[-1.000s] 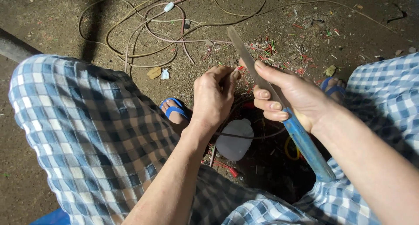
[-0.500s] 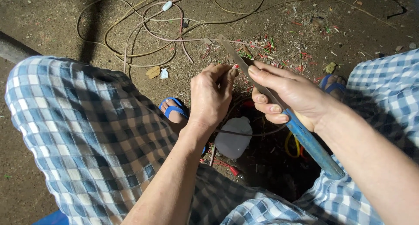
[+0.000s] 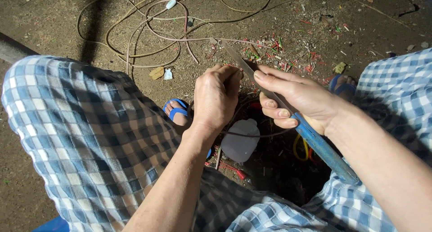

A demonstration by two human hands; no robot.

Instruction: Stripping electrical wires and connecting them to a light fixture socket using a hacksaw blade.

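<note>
Far out to the left of the hands, the checked cloth (image 3: pixel 90 137) lay draped over the person's raised knee, the squat bringing both arms in close over the dirt floor (image 3: pixel 40 16). Just beside the left wrist and below it, a foot in a blue sandal (image 3: pixel 177 113) was planted flat. Then came the left hand (image 3: pixel 215 99), curled tight with its fingertips pinched together at the top; it seemed to be gripping the end of a thin wire, though the fingers hid the strand itself, so that could not be confirmed. Under that hand a dark wire (image 3: pixel 252 135) ran across a pale plastic jug (image 3: pixel 240 144) lying on the ground. Above both hands, loose cables (image 3: pixel 148 38) looped over the floor, and coloured scraps of insulation (image 3: pixel 279 50) were scattered about. To the right, the right hand (image 3: pixel 299 101) was wrapped firmly around a long knife (image 3: pixel 245 68), the forefinger stretched along the blade, seemingly for steady control, and the tip pointed up past the left fingertips. The blue handle (image 3: pixel 324 149) ran back beneath the right forearm. Below it, a yellow wire loop (image 3: pixel 300 146) sat in shadow.
</note>
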